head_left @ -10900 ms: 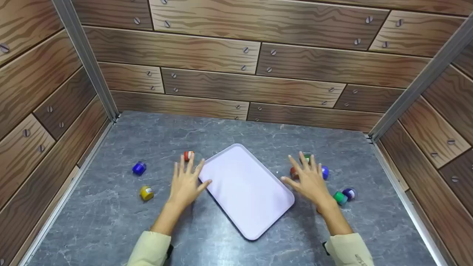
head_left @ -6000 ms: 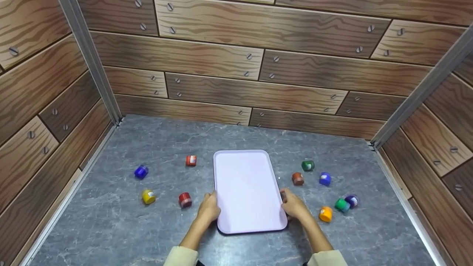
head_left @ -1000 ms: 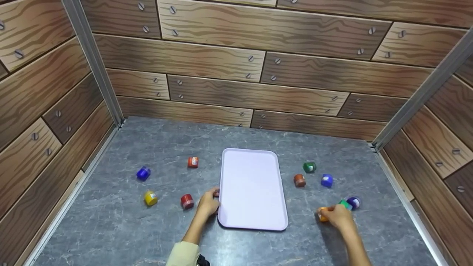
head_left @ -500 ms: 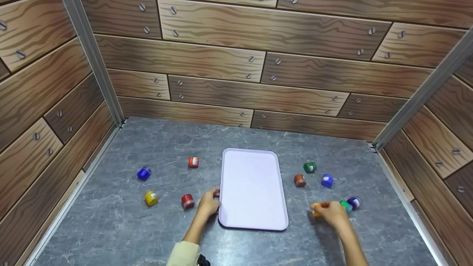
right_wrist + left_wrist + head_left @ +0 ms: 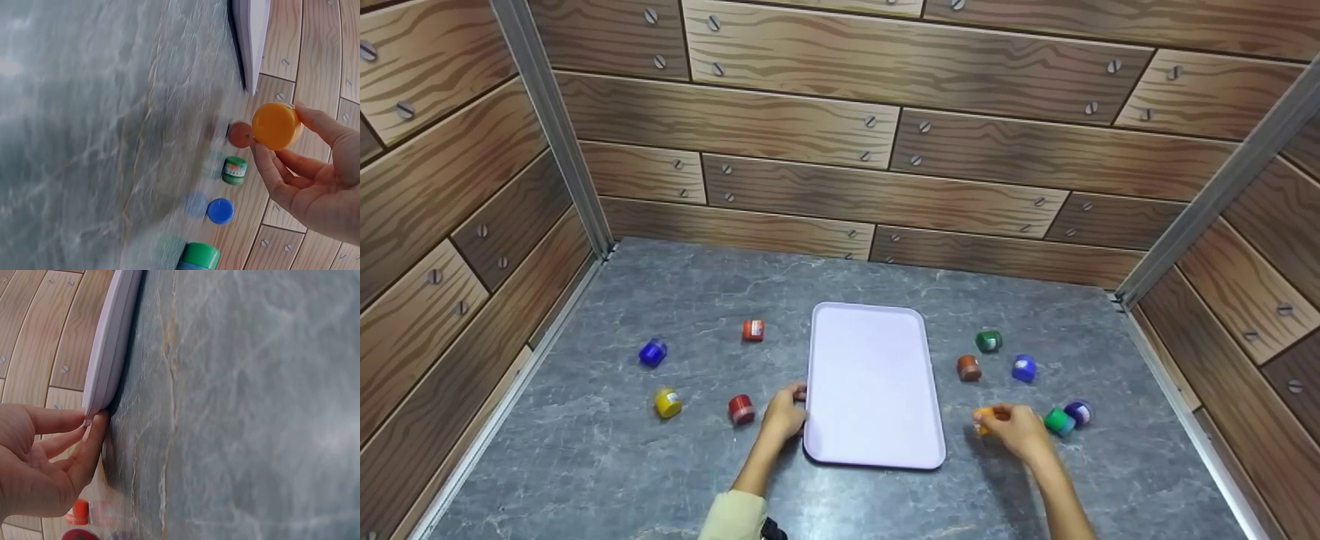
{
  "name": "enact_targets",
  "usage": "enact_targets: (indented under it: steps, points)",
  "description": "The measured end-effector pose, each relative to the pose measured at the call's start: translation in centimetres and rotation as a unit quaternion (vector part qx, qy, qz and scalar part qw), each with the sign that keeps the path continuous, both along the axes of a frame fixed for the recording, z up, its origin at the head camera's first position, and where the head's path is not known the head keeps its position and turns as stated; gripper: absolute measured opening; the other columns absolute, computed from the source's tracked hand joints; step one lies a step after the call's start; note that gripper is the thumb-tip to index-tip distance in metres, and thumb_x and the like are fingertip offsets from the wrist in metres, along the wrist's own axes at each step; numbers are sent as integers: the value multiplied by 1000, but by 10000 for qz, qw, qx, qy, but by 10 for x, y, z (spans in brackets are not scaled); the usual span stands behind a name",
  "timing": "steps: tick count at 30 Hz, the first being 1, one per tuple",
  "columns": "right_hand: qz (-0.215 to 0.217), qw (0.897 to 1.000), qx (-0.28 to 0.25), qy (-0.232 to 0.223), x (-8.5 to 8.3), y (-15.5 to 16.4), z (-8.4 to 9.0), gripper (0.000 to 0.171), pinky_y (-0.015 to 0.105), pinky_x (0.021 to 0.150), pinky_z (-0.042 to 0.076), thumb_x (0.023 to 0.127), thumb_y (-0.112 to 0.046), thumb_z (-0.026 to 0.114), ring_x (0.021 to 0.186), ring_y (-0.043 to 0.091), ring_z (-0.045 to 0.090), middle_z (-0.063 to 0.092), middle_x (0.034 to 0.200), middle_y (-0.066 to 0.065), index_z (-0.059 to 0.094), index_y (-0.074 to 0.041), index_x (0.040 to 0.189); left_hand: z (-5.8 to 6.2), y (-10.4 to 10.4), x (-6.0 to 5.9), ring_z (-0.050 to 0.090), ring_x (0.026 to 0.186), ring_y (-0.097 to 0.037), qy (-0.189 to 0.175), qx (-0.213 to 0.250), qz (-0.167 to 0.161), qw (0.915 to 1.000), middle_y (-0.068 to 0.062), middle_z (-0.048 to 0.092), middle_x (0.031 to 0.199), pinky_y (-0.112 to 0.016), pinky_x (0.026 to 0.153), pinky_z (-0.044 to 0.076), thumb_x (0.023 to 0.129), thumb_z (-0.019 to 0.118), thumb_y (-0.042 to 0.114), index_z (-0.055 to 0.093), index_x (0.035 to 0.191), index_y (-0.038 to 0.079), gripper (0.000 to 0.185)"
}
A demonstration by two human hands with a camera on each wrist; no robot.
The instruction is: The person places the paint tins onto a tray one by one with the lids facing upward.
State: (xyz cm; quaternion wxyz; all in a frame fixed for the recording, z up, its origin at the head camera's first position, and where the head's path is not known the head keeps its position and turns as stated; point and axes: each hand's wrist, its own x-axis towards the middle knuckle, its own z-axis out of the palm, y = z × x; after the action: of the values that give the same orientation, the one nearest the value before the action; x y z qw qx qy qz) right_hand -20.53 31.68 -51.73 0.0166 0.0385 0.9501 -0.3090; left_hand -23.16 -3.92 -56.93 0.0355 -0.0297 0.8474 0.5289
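A pale lilac rectangular tray [image 5: 874, 382] lies lengthwise on the grey marbled table. My left hand [image 5: 784, 415] pinches its left rim; in the left wrist view the thumb [image 5: 59, 421] is on the rim and fingers reach beneath it. To the right of the tray, my right hand [image 5: 1024, 433] holds a small orange paint jar [image 5: 982, 421] between thumb and fingers. In the right wrist view the jar's round orange lid [image 5: 274, 126] faces the camera, apart from the table. Beyond it stand a brown jar [image 5: 240, 134] and a green jar [image 5: 234, 170].
Left of the tray lie a blue jar [image 5: 653, 352], a yellow jar [image 5: 667, 403], an orange-red jar [image 5: 753, 330] and a dark red jar [image 5: 741, 409]. On the right are a blue jar [image 5: 1024, 368], a green jar [image 5: 1059, 421] and a purple jar [image 5: 1079, 412]. Wood-patterned walls [image 5: 795, 172] enclose the table.
The tray, diagonal at first, was turned straight by both hands. My right hand then let go of it, took the orange jar and carried it left towards the tray. The left hand stays put.
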Motion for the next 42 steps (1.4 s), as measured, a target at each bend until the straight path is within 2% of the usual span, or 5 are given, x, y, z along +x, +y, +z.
enact_targets:
  steps: [7, 12, 25, 34, 42]
  points:
    - [87, 9996, -88, 266, -2, -12, -2, 43, 46, 75, 47, 81, -26, 67, 86, 35, 59, 64, 94, 22, 63, 12, 100, 2, -1, 0, 56, 89, -27, 33, -92, -40, 9999, -11, 62, 99, -29, 55, 49, 68, 53, -10, 58, 115, -3, 48]
    - [93, 9989, -170, 434, -3, -20, -5, 38, 43, 74, 48, 79, -23, 69, 84, 31, 60, 65, 91, 18, 65, 10, 98, 1, -2, 1, 56, 89, -28, 74, -100, -68, 9999, -12, 62, 99, -28, 55, 49, 67, 52, -11, 58, 115, -3, 49]
    - [354, 9921, -808, 887, -4, -43, -13, 25, 34, 67, 50, 76, -9, 72, 78, 27, 62, 65, 84, 15, 65, 9, 92, 0, -2, 1, 56, 89, -29, 157, -95, -77, 9998, -12, 61, 99, -29, 55, 49, 67, 51, -12, 59, 113, -4, 48]
    - [293, 9923, -822, 881, -4, -54, -14, 26, 30, 62, 49, 74, -12, 75, 73, 22, 60, 63, 79, 7, 64, 5, 90, 0, -2, 1, 56, 90, -29, 187, 30, -66, 9998, -13, 61, 98, -28, 55, 50, 65, 51, -13, 58, 113, -6, 48]
    - [392, 9908, -961, 870, -4, -62, -13, 28, 31, 64, 51, 71, -11, 77, 75, 23, 60, 63, 81, 9, 63, 5, 89, 0, -1, 1, 55, 89, -28, 165, 26, -55, 9998, -12, 61, 98, -29, 59, 49, 66, 52, -13, 58, 112, -6, 47]
